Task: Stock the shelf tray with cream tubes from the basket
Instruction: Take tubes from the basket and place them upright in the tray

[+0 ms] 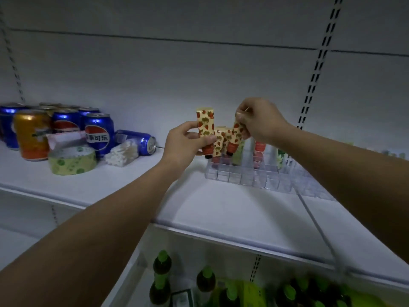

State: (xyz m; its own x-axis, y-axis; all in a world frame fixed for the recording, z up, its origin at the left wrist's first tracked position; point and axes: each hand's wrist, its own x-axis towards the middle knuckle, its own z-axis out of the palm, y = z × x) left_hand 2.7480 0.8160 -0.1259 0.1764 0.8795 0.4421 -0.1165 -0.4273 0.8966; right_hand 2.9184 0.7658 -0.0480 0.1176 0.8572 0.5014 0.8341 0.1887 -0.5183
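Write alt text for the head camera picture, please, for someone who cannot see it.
Two bare hands hold strawberry-print cream tubes above a clear compartment tray on a white shelf: the left hand grips several, the right hand pinches one. Soda cans stand to the left.

We read one clear label: the blue can (99, 135) standing at the front of the can group on the shelf (124, 180) carries the red-white-blue Pepsi globe with the Chinese characters 事可乐 across it. The blue can behind it (65, 121) shows the same globe, text unreadable. Print on the orange can (32, 135) is too blurred for us.
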